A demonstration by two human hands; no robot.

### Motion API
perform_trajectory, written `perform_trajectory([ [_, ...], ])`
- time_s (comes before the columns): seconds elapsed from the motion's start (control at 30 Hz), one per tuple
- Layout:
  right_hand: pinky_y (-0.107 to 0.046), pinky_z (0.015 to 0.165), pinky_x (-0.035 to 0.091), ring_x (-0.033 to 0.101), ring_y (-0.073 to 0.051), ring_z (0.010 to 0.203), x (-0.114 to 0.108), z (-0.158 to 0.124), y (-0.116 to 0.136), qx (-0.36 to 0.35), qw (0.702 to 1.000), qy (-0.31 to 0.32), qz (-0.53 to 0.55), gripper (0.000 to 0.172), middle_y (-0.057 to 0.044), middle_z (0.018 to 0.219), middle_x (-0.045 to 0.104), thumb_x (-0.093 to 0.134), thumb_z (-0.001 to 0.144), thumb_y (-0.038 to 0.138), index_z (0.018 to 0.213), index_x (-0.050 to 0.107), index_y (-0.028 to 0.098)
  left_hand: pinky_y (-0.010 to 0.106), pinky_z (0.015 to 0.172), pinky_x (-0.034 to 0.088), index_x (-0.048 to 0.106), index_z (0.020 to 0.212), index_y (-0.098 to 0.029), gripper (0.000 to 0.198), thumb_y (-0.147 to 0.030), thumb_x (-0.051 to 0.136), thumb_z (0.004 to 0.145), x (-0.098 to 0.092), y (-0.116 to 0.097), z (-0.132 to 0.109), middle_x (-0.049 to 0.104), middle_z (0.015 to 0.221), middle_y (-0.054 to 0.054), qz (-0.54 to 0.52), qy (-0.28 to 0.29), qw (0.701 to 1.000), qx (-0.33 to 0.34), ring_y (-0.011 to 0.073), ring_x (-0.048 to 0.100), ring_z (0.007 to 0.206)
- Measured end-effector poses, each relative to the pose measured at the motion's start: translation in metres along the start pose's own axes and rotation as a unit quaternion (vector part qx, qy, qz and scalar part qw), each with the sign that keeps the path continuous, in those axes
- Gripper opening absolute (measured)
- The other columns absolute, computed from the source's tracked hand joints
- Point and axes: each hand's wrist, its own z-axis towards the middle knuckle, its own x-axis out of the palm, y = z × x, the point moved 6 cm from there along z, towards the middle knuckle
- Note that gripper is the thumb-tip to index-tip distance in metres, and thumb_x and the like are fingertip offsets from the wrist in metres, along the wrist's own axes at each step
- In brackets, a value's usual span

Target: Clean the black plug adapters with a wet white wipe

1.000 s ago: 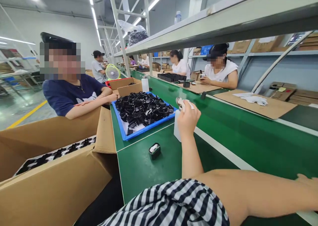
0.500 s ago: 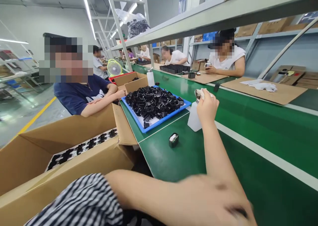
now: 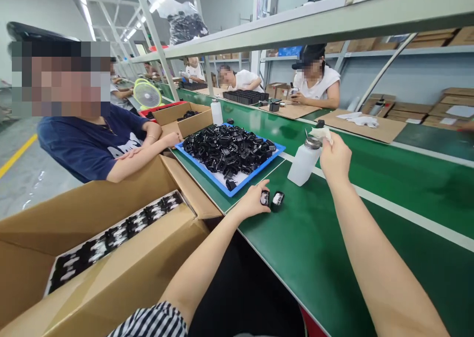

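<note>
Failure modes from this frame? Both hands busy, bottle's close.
1. The white bottle stands upright just beside the right hand, which holds a small cloth by its top. A careless pull back might tip it onto the green belt.
2. The left hand pinches one small black part with another right beside it; a loose pinch may nudge the neighbour away.

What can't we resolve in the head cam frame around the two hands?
- Left hand: fingertips touch a small black part; actual grip hidden by the fingers.
- Second small part: markings too small to read.
- Right hand: white cloth mostly bunched inside the fist.
- White bottle: opaque, contents unseen.
- Blue tray: piled black parts blend together.
</note>
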Motion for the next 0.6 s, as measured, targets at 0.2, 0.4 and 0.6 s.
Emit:
perform_trajectory([
  [0.2, -0.033, 0.065, 0.041, 0.053, -0.022, 0.072, 0.036, -0.071, -0.008, 0.098, 0.971, 0.201, 0.083, 0.026, -0.008, 0.078, 0.059, 0.036, 0.070, 0.022, 0.083, 0.056, 0.011, 0.034, 0.090, 0.029, 0.012, 0.122, -0.012, 0.097, -0.013, 0.068, 0.043, 0.016, 0.026, 0.007, 0.040, 0.113, 0.014, -0.292, 0.027, 0.956, -0.014, 0.0184, 0.042, 0.101],
  [0.4, -0.038, 0.076, 0.038, 0.050, -0.022, 0.086, 0.079, -0.108, 0.020, -0.062, 0.949, 0.309, -0.019, 0.035, -0.009, 0.097, 0.055, 0.030, 0.074, 0.014, 0.103, 0.049, 0.012, 0.036, 0.087, 0.032, 0.005, 0.124, -0.013, 0.106, -0.010, 0.069, 0.040, 0.017, 0.031, 0.008, 0.047, 0.106, 0.014, -0.355, 0.010, 0.934, -0.022, 0.0196, 0.046, 0.097],
  [0.6, -0.046, 0.091, 0.020, 0.037, -0.020, 0.105, 0.086, -0.141, 0.037, -0.214, 0.909, 0.352, -0.061, 0.044, -0.012, 0.109, 0.047, 0.028, 0.067, 0.004, 0.107, 0.045, 0.010, 0.033, 0.078, 0.039, -0.002, 0.125, -0.015, 0.108, -0.011, 0.068, 0.042, 0.015, 0.031, 0.007, 0.051, 0.100, 0.010, -0.329, 0.016, 0.944, 0.000, 0.0174, 0.052, 0.085],
])
